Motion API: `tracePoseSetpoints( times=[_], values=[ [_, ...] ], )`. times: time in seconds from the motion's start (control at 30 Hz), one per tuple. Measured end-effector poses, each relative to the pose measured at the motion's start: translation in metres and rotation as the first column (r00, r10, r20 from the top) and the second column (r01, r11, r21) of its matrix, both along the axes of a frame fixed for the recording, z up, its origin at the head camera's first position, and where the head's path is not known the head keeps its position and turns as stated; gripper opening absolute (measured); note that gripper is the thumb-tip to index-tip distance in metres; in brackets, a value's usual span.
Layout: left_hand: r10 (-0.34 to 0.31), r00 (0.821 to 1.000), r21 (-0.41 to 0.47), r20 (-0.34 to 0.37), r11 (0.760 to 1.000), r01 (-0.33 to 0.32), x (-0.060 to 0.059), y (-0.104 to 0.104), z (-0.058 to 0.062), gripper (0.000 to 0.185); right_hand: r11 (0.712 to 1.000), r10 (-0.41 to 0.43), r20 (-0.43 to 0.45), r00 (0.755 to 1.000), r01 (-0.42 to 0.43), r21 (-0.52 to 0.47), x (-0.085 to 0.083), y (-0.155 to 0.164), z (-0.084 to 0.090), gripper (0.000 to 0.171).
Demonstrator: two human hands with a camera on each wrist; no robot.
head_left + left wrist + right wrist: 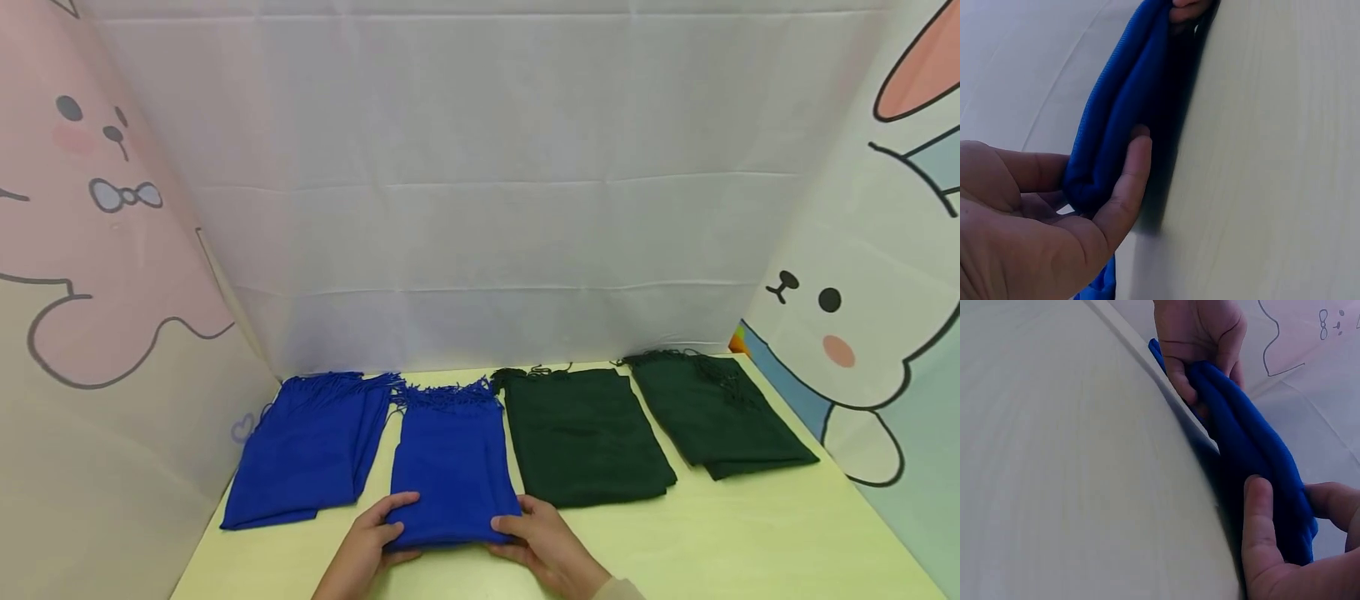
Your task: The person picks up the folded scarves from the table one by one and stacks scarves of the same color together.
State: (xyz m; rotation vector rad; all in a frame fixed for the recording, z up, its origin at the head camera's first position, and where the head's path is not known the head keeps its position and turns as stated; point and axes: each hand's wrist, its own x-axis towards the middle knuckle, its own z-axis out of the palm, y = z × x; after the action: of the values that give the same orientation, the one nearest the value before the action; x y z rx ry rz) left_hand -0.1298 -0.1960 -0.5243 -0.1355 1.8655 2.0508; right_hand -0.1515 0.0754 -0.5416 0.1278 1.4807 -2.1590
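Observation:
A folded blue fringed scarf (450, 475) lies in the middle of the row in the head view, its fringe toward the back wall. My left hand (367, 537) grips its near left corner, thumb on top and fingers beneath. At the near right corner, my right hand (546, 542) holds it the same way. In the left wrist view the scarf's (1119, 112) layered near edge sits between finger and thumb, close over the table. The right wrist view shows both hands around that thick blue edge (1260, 437).
Another folded blue scarf (300, 458) lies to the left. Two dark green fringed scarves lie to the right, one nearer (588, 442) and one farther (716, 417). The pale yellow table (712, 542) meets a white cloth wall (495, 250) behind and printed cloth at both sides.

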Motion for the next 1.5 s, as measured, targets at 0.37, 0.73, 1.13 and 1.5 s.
tracePoseSetpoints(
  times=[0.37,0.73,1.13,1.5],
  values=[
    [0.017,1.0,-0.109,0.004,0.994,-0.016,0.005,0.0,0.001,0.041,0.997,0.052,0.008,0.999,-0.052,0.05,0.002,0.005,0.002,0.07],
    [0.156,0.979,-0.383,-0.131,0.903,-0.195,0.011,0.002,0.012,0.041,0.984,0.125,-0.058,0.991,-0.116,0.139,0.009,0.018,0.015,0.04],
    [0.493,0.835,-0.454,-0.243,0.703,-0.547,0.014,-0.056,0.044,0.044,0.956,0.109,-0.135,0.985,-0.066,0.286,0.005,0.052,0.037,0.046],
    [0.742,0.671,-0.192,-0.008,0.657,-0.729,-0.001,-0.128,0.027,0.064,0.969,0.179,-0.165,0.97,-0.145,0.198,0.006,0.047,0.043,0.065]
  ],
)
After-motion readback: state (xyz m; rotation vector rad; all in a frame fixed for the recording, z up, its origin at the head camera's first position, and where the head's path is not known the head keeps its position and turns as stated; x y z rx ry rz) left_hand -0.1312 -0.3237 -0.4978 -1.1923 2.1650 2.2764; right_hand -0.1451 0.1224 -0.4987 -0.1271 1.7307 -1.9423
